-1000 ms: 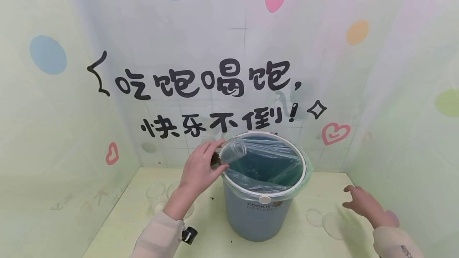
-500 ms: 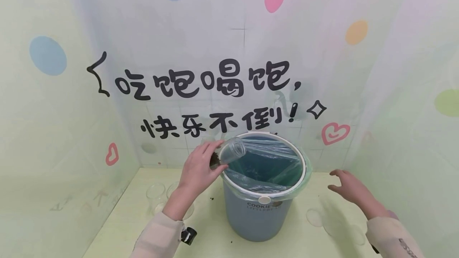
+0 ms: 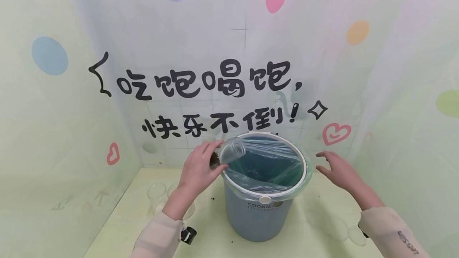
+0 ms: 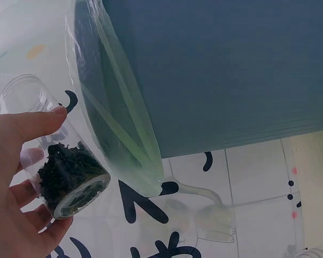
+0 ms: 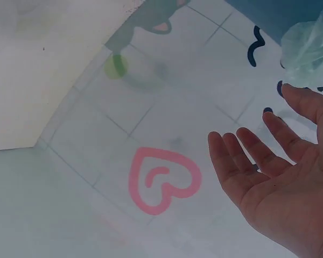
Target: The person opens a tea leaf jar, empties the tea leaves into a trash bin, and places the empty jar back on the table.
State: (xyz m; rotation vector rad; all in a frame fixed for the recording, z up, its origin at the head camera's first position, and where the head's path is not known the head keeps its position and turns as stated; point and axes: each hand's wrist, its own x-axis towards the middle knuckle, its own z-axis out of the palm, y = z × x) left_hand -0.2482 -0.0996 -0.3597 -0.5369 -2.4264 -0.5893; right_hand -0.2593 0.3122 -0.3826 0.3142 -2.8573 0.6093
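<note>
My left hand [image 3: 201, 166] grips a clear jar [image 3: 233, 150] around its side, thumb opposite the fingers. The jar is tilted, its uncovered mouth pointing over the left rim of a blue-grey trash bin [image 3: 256, 220]. Dark, crumbly dried leaves [image 4: 70, 172] lie in the jar's bottom end in the left wrist view. A translucent green bag [image 3: 305, 182] lines the bin and folds over its rim under a white ring [image 3: 303, 166]. Just right of the rim, my right hand [image 3: 337, 170] is held in the air, fingers loosely bent and holding nothing.
Clear, round containers [image 3: 156, 192] stand on the pale table at the left, partly behind my left forearm. Thin clear rings or lids [image 3: 356, 235] lie at the right beside my sleeve. Printed walls [image 3: 229, 31] enclose the back and sides.
My right hand has moved up and to the left, closer to the bin's right rim. The left hand and the tilted jar have stayed almost still.
</note>
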